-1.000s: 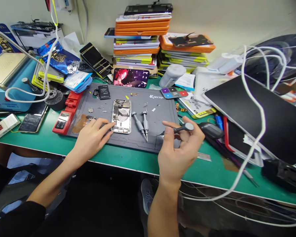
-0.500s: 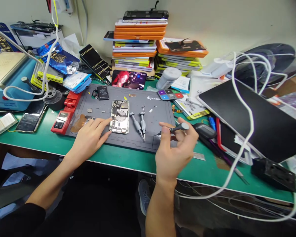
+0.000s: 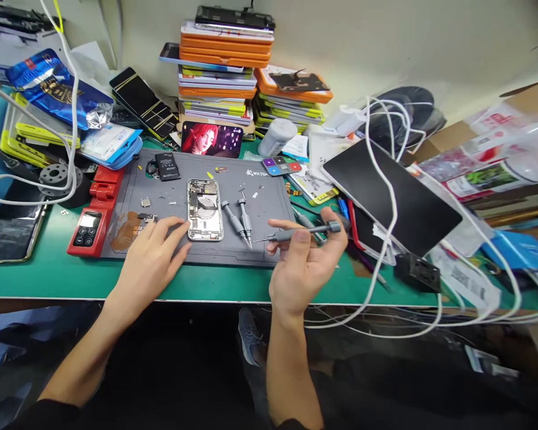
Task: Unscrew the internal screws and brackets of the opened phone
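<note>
Screwdriver [image 3: 316, 229] up in the right hand [image 3: 305, 260], folks, gripped between thumb and fingers, its thin shaft pointing left; whether the tip clears the mat or touches it, I can't tell. Over to the left hand [image 3: 150, 254]: nothing in its grasp, fingers loosely bent, fingertips at the left edge of the opened phone [image 3: 205, 210]. That phone lies flat near the middle of the dark mat [image 3: 271, 206], inner parts bare. Two thicker grey drivers [image 3: 236, 222] lie just to its right, tips close together.

And the lettering! On the mat, a white logo [image 3: 257, 173] and I read "WKTO", the rest hidden by a tray of coloured squares [image 3: 281, 166]. Black battery [image 3: 167, 166] up by the mat's far edge, printing too small to read from here. Behind it all, a propped phone [image 3: 212, 140] shows a lit red-haired figure. Gold letters on the blue pouch [image 3: 58, 89], too stylised and creased to make out. White tub [image 3: 278, 136], label unreadable. Red clamp [image 3: 87, 230] on the left, dark panel with round buttons, and the green worktop [image 3: 233, 283] running along the front.
</note>
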Motion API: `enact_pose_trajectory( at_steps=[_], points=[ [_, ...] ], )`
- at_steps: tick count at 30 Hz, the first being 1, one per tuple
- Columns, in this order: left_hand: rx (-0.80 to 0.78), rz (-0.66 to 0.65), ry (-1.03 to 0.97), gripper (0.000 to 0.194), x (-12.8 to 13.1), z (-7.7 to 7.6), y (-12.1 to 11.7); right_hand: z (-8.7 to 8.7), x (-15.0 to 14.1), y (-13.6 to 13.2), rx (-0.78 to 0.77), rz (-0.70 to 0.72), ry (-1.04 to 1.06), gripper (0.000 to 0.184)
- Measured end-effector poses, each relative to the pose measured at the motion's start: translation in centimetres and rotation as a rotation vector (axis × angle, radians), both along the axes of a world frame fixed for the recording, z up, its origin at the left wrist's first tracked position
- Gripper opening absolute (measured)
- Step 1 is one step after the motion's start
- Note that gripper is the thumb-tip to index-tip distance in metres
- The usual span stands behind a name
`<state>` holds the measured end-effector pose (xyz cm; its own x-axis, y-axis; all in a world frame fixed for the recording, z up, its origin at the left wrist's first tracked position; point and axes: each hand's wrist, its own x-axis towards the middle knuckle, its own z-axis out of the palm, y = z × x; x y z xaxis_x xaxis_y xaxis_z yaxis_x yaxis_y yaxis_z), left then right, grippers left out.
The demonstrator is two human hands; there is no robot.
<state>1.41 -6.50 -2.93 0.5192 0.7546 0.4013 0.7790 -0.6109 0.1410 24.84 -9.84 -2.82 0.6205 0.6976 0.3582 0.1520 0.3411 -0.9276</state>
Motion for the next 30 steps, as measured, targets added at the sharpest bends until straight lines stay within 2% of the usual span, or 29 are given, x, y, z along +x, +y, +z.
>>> enact_pose_trajectory(
  at_steps=[5, 9, 13, 20, 30],
  points=[
    [-0.02, -0.012, -0.014, 0.037, -0.1, 0.0, -0.2, 0.7, -2.2, 0.6, 0.012, 0.104, -0.016, 0.041],
    [-0.047, -0.021, -0.012, 0.036, -0.2, 0.0, -0.2, 1.0, -4.1, 2.0, 0.146, 0.138, -0.272, 0.051],
    [-0.062, -0.02, -0.015, 0.035, -0.2, 0.2, -0.4, 0.1, -5.2, 3.0, 0.209, 0.22, -0.524, 0.057],
    [-0.09, -0.034, 0.005, 0.037, -0.1, 0.6, -0.5, -1.5, -5.3, 2.5, 0.144, 0.314, -0.559, 0.066],
    [-0.111, -0.034, 0.028, 0.038, 0.0, 0.6, -0.5, -1.8, -5.3, 2.6, 0.08, 0.325, -0.602, 0.06]
  ],
)
